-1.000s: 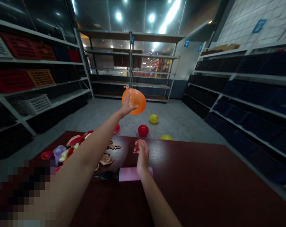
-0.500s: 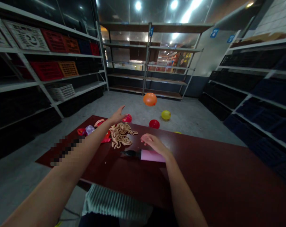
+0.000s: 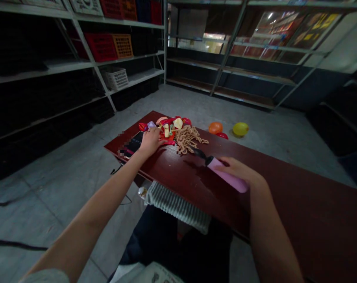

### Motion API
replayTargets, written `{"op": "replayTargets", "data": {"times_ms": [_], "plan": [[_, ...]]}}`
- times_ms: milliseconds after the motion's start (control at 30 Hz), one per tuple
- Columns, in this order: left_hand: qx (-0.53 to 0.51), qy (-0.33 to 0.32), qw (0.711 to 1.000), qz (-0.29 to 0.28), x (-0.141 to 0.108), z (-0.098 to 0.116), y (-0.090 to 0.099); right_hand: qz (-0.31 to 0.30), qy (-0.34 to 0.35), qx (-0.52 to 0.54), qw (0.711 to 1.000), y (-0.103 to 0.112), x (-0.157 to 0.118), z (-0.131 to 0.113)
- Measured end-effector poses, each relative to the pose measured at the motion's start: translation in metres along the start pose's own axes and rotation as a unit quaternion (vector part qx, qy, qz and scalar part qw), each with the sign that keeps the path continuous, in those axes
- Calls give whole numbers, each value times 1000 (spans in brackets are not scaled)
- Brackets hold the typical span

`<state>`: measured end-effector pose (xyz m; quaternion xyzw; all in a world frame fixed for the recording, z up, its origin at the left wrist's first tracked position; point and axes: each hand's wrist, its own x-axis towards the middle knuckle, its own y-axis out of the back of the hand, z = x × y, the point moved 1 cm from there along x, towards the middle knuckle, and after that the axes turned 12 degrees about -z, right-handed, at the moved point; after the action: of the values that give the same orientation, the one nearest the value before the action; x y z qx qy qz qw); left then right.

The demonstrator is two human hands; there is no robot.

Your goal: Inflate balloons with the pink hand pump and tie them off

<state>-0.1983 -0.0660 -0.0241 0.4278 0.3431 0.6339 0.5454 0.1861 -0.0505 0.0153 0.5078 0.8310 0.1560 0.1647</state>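
Pink pump (image 3: 233, 182) between the surface's (image 3: 302, 192) near and far edges, right hand (image 3: 239, 169) curled round it. Left hand (image 3: 151, 141) part-open at balloon pile (image 3: 167, 131) near far left corner; can't tell if gripping.

Limp, mixed-colour balloons (image 3: 178, 124) were reached by the left hand (image 3: 151, 140), though whether any was gripped could not be made out. A pink pump (image 3: 230, 179) was held in the right hand (image 3: 240, 168), its black nozzle (image 3: 199, 153) pointed toward tan strands (image 3: 185, 138) heaped beside the balloons on the dark red table (image 3: 284, 184). Beyond the table, an orange balloon (image 3: 215, 127), a yellow balloon (image 3: 240, 129) and a partly hidden red balloon (image 3: 222, 135) were seen, all inflated.
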Motion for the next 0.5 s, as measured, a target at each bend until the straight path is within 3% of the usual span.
{"op": "replayTargets", "data": {"times_ms": [67,133,233,333,400,500], "plan": [[19,5,1000,4,-12,1,-4,-71,-63,77,993,-4,2,2],[-1,11,1000,24,-20,3,-6,-84,-96,172,977,-10,2,4],[-93,17,990,105,-26,12,-5,-93,-73,255,960,-21,4,2],[-202,-7,963,181,-23,36,-3,-89,-38,308,946,-32,6,-2],[-236,-61,955,166,-16,61,-5,-82,-10,346,935,-37,7,-4],[-206,-170,961,79,-2,103,-13,-83,-6,355,931,-38,5,-2]]}}
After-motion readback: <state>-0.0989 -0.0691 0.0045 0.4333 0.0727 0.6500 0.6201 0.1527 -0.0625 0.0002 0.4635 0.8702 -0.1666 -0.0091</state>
